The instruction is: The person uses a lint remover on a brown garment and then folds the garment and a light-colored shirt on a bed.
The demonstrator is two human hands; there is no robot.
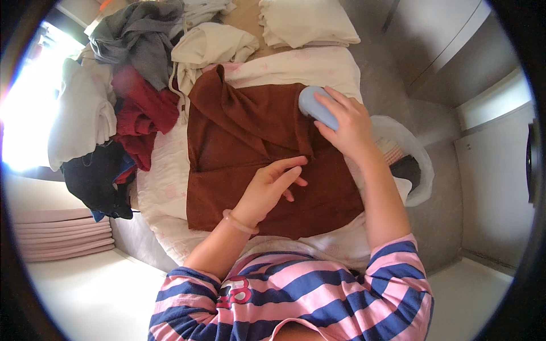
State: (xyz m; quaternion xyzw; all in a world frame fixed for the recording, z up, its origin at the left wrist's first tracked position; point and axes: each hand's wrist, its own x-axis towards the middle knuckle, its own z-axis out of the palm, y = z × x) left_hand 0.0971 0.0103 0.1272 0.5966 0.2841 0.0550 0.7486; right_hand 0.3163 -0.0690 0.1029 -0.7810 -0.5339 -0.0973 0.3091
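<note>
A brown cloth garment (273,196) lies spread over a white padded cover (162,187) with faint pink marks, its upper part folded and rumpled. My right hand (347,121) grips a smooth light-blue rounded object (318,106) at the garment's upper right corner; its underside is hidden, so I cannot tell what it is. My left hand (279,179) is over the middle of the garment, near a fold edge, with its fingers apart and nothing held. Whether its fingertips touch the cloth is not plain.
Heaped clothes, grey (140,42), dark red (145,111), white (85,115) and black (94,179), lie at the left. Cream cloth (213,44) and a folded white stack (309,25) lie beyond. A plastic-lined bin (422,170) holding cloth stands at the right. Folded pink cloths (64,238) are lower left.
</note>
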